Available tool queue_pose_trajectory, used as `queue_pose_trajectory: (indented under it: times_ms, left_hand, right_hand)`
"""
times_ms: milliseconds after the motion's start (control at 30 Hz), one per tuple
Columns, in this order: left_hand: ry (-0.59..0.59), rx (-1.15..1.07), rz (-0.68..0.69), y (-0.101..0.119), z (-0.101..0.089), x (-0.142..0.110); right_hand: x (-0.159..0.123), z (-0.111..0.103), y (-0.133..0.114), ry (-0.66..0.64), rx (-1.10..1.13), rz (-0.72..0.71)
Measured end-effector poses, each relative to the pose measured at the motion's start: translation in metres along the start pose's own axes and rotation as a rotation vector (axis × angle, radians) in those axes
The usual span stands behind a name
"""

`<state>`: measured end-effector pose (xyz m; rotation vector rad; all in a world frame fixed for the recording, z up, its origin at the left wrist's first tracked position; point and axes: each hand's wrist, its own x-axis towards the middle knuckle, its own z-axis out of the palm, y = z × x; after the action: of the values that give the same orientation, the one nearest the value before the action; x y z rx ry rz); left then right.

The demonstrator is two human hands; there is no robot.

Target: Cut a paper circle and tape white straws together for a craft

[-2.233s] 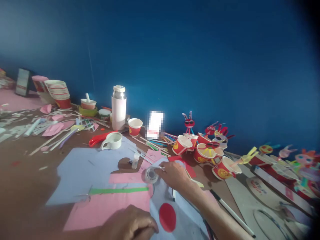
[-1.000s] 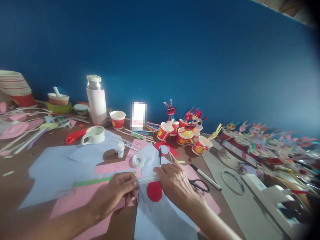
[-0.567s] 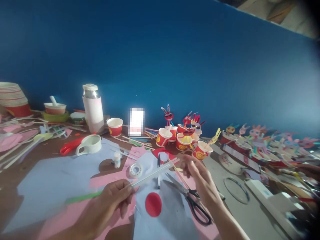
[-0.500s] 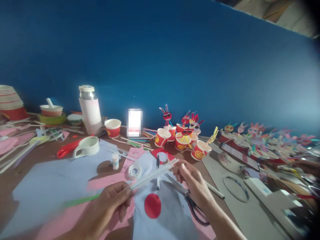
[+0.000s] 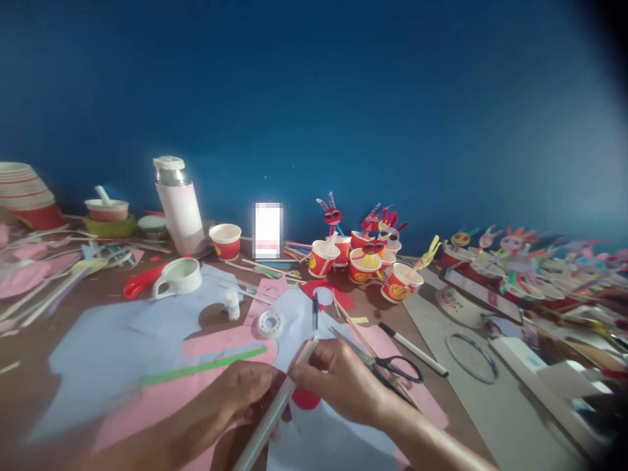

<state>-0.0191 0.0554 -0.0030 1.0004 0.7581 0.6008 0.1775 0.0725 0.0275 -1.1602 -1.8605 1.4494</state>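
My right hand (image 5: 338,376) is closed round a long, whitish translucent strip (image 5: 267,425), which slants down toward the bottom edge. Close beside it, my left hand (image 5: 245,389) has its fingers curled together at the strip's left side; what they grip is hidden. Partly covered by my right hand, a red paper disc (image 5: 307,399) lies on pale blue paper (image 5: 324,445). Black-handled scissors (image 5: 400,368) rest just right of my right hand. A green strip (image 5: 206,365) lies on pink paper beyond my left hand, and a tape roll (image 5: 269,323) sits farther back.
At the back stand a white flask (image 5: 180,216), a red paper cup (image 5: 225,242) and several cups with paper figures (image 5: 366,265). A white mug (image 5: 179,278) and a small bottle (image 5: 232,305) are at left-centre. To the right lie a marker (image 5: 415,348) and a hoop (image 5: 471,358).
The translucent strip has swung from lying across between my hands to slanting down toward me. My right hand has moved left and nearer my left hand, partly covering the red disc.
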Motion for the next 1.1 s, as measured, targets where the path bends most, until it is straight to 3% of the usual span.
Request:
queue_pose_trajectory:
  times_ms: [67, 167, 300, 333, 433, 533, 800, 867, 967, 1100]
  left_hand:
    - [-0.067, 0.027, 0.030, -0.001, 0.003, -0.001]
    - [-0.077, 0.008, 0.024, -0.007, 0.005, -0.002]
    - [-0.043, -0.068, -0.068, -0.012, 0.004, -0.003]
    - [-0.035, -0.061, -0.074, -0.012, 0.004, -0.003]
    - [0.009, -0.032, -0.073, -0.010, 0.003, -0.003]
    - [0.032, -0.069, -0.075, -0.008, 0.004, -0.002]
    - [0.045, -0.144, -0.124, 0.004, 0.011, 0.003]
    - [0.057, -0.146, -0.131, 0.006, 0.014, 0.004]
    - [0.068, -0.152, -0.115, 0.007, 0.018, 0.008]
    - [0.062, -0.161, -0.079, 0.004, 0.021, 0.015]
  right_hand:
    - [0.001, 0.016, -0.004, -0.077, 0.029, -0.014]
    - [0.002, 0.026, -0.004, -0.023, 0.084, 0.013]
    - [-0.016, -0.003, 0.007, 0.101, 0.026, 0.061]
    - [-0.024, -0.016, 0.012, 0.166, -0.068, 0.068]
    - [-0.053, -0.059, 0.031, 0.382, -0.634, 0.107]
    - [-0.074, -0.085, 0.049, 0.335, -0.951, 0.211]
    - [-0.081, -0.081, 0.057, 0.211, -1.251, 0.185]
    - [-0.084, -0.083, 0.067, 0.221, -1.287, 0.100]
    - [-0.092, -0.095, 0.086, 0.251, -1.229, 0.087]
    - [-0.104, -0.113, 0.095, 0.287, -0.835, 0.101]
